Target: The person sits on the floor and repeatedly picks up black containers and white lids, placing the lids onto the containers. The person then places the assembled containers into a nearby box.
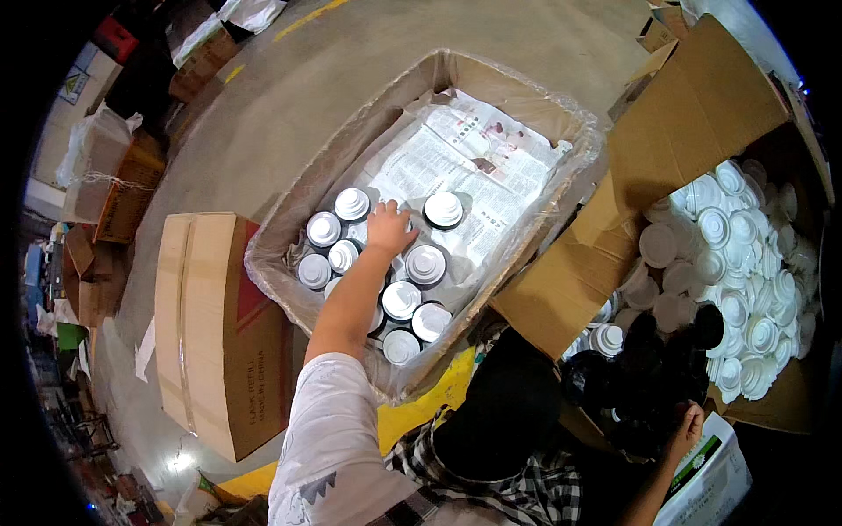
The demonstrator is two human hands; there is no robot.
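My left hand (390,226) reaches into a plastic-lined carton (303,188), its fingers apart and curved down among black containers with white stepped lids. One such container (425,265) stands just below the hand, another (444,210) to its right, and several more are grouped to its left and below. My forearm hides some of them. At the lower right, my right hand (689,428) has its fingers bent together at the edge of a heap of glossy black pieces (645,377). What it grips, if anything, is too dark to make out.
Printed newspaper (465,158) lines the carton's floor. To the right, an open cardboard box (684,114) holds a large pile of white lids (745,263). A taped carton (206,324) stands at left. A white printed packet (710,473) lies beside my right hand.
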